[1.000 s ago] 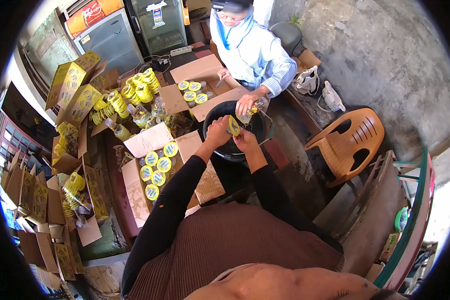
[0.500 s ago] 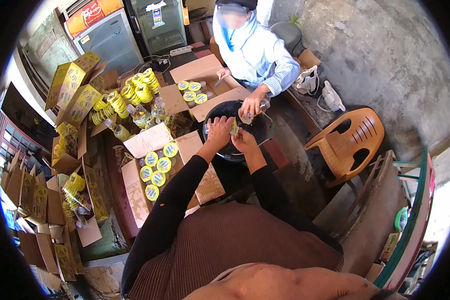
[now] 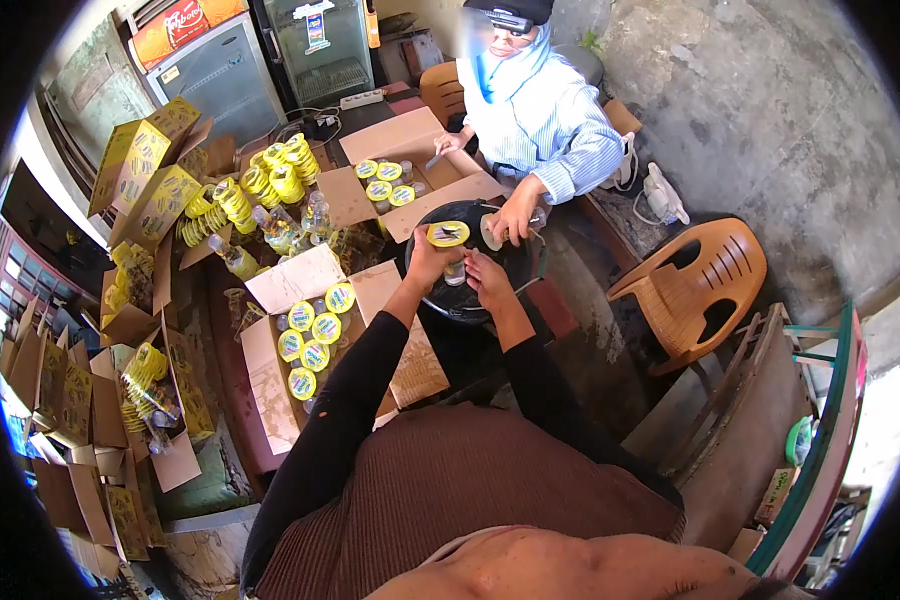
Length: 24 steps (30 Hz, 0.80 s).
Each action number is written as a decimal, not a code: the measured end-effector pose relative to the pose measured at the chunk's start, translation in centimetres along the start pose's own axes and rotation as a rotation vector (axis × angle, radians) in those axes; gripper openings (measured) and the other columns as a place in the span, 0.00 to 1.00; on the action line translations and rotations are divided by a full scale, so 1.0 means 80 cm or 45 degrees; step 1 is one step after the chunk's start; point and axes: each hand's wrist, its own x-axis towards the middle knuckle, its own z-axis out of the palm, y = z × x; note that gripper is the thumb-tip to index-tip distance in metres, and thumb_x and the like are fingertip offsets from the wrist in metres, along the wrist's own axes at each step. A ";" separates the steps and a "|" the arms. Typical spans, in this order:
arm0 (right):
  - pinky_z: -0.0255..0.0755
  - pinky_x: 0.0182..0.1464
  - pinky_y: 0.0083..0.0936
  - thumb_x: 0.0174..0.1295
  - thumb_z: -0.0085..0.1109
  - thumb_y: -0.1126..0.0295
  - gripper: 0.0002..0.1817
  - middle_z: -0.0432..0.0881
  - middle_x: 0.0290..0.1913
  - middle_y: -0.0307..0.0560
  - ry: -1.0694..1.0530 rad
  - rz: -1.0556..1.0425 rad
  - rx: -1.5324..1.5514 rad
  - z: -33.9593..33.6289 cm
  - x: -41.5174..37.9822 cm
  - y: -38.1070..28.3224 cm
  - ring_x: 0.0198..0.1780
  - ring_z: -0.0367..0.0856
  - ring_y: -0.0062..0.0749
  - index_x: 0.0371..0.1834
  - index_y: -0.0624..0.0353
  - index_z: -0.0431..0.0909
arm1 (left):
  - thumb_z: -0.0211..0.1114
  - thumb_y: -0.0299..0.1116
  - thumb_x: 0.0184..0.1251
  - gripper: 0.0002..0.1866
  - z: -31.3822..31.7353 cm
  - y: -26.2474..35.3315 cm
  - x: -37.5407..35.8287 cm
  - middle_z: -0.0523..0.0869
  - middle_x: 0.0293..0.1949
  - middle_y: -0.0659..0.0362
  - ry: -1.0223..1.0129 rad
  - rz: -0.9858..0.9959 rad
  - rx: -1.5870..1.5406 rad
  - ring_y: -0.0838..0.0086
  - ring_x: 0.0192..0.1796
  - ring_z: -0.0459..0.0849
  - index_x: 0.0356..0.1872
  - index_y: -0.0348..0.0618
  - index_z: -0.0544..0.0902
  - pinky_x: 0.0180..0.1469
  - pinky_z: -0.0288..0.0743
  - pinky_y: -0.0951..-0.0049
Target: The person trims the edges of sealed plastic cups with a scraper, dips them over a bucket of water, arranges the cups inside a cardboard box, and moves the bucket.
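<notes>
My left hand [image 3: 429,262] is closed around a clear plastic cup [image 3: 455,273] with a yellow-rimmed lid [image 3: 448,233]. A dark, jagged mark or opening shows in the middle of that lid. Close by on the right, my right hand [image 3: 486,281] has its fingers pinched together at the cup's side; whatever they hold is too small to make out. Both hands are over a black bucket [image 3: 432,215] whose contents are mostly hidden. Opposite me, a co-worker's hand [image 3: 517,212] grips a clear cup over the same bucket.
An open carton [image 3: 270,385] of yellow-lidded cups stands left of my arms, with another carton [image 3: 370,212] behind it. Stacked yellow rims [image 3: 235,205] and several boxes fill the left side. A brown plastic chair [image 3: 705,285] is at the right.
My hands have moved slightly apart, and the lid, seen edge-on before, now faces up in my left hand. The co-worker has shifted to the right.
</notes>
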 end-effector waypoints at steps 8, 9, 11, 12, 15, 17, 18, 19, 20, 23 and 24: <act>0.67 0.37 0.14 0.61 0.62 0.65 0.27 0.74 0.39 0.35 -0.365 -0.641 -0.662 -0.017 0.002 0.004 0.35 0.71 0.15 0.64 0.58 0.67 | 0.59 0.54 0.66 0.34 0.000 -0.012 -0.009 0.72 0.56 0.54 -0.015 -0.416 -0.425 0.63 0.58 0.72 0.64 0.46 0.57 0.53 0.74 0.56; 0.67 0.37 0.14 0.61 0.62 0.65 0.27 0.74 0.39 0.35 -0.371 -0.642 -0.667 -0.022 0.006 0.004 0.35 0.71 0.15 0.64 0.58 0.67 | 0.59 0.54 0.66 0.34 -0.002 -0.011 -0.010 0.72 0.56 0.54 -0.009 -0.411 -0.430 0.63 0.58 0.72 0.64 0.46 0.57 0.53 0.74 0.56; 0.70 0.40 0.18 0.61 0.62 0.65 0.26 0.77 0.38 0.40 -0.206 -0.843 -1.090 -0.033 0.015 0.005 0.37 0.75 0.22 0.62 0.61 0.70 | 0.53 0.60 0.67 0.34 -0.007 -0.010 -0.012 0.70 0.59 0.54 -0.201 -0.500 -0.473 0.60 0.61 0.70 0.62 0.46 0.61 0.57 0.70 0.51; 0.70 0.40 0.18 0.61 0.62 0.65 0.26 0.77 0.38 0.40 -0.209 -0.845 -1.095 -0.031 0.006 -0.003 0.37 0.75 0.22 0.62 0.61 0.70 | 0.42 0.69 0.65 0.40 -0.003 -0.008 -0.015 0.68 0.63 0.51 -0.192 -0.555 -0.392 0.56 0.62 0.70 0.66 0.47 0.62 0.63 0.62 0.47; 0.73 0.44 0.26 0.59 0.63 0.64 0.25 0.80 0.39 0.49 -0.157 -1.046 -1.262 -0.022 -0.029 -0.028 0.39 0.79 0.34 0.58 0.62 0.73 | 0.42 0.68 0.66 0.40 -0.009 -0.035 -0.009 0.67 0.65 0.51 -0.170 -0.743 -0.496 0.58 0.64 0.68 0.68 0.49 0.61 0.63 0.62 0.47; 0.73 0.46 0.33 0.53 0.68 0.67 0.24 0.79 0.42 0.54 -0.064 -1.157 -1.422 -0.024 -0.034 -0.031 0.41 0.79 0.45 0.54 0.61 0.76 | 0.41 0.66 0.68 0.37 -0.013 -0.064 -0.003 0.71 0.63 0.52 -0.209 -0.731 -0.499 0.60 0.64 0.70 0.66 0.48 0.65 0.64 0.61 0.47; 0.73 0.46 0.33 0.53 0.68 0.67 0.24 0.79 0.42 0.54 -0.062 -1.156 -1.426 -0.023 -0.038 -0.033 0.41 0.79 0.45 0.54 0.61 0.76 | 0.40 0.65 0.69 0.35 -0.013 -0.066 -0.005 0.73 0.60 0.53 -0.217 -0.732 -0.510 0.60 0.62 0.71 0.64 0.48 0.67 0.63 0.62 0.47; 0.73 0.47 0.33 0.50 0.69 0.69 0.23 0.78 0.42 0.54 -0.047 -1.243 -1.400 -0.021 -0.043 -0.033 0.42 0.79 0.45 0.51 0.60 0.76 | 0.39 0.63 0.70 0.34 -0.012 -0.068 -0.006 0.76 0.58 0.53 -0.224 -0.732 -0.522 0.61 0.61 0.73 0.62 0.47 0.70 0.63 0.62 0.48; 0.72 0.47 0.33 0.47 0.70 0.72 0.23 0.77 0.43 0.53 -0.033 -1.328 -1.374 -0.019 -0.047 -0.034 0.43 0.78 0.45 0.48 0.60 0.77 | 0.39 0.63 0.70 0.34 -0.012 -0.070 -0.006 0.76 0.58 0.53 -0.225 -0.732 -0.527 0.61 0.61 0.73 0.62 0.47 0.70 0.63 0.62 0.48; 0.71 0.50 0.34 0.43 0.70 0.76 0.22 0.75 0.45 0.53 -0.052 -1.304 -1.373 -0.020 -0.044 -0.025 0.47 0.76 0.45 0.45 0.59 0.77 | 0.49 0.56 0.71 0.27 -0.012 -0.080 -0.008 0.80 0.48 0.56 -0.354 -0.530 -0.374 0.67 0.49 0.80 0.55 0.42 0.74 0.50 0.74 0.56; 0.71 0.50 0.34 0.43 0.70 0.76 0.22 0.75 0.45 0.53 -0.056 -1.304 -1.377 -0.019 -0.047 -0.025 0.47 0.76 0.45 0.45 0.59 0.77 | 0.49 0.56 0.71 0.27 -0.010 -0.077 -0.011 0.80 0.48 0.56 -0.350 -0.529 -0.379 0.67 0.49 0.80 0.55 0.42 0.74 0.50 0.74 0.56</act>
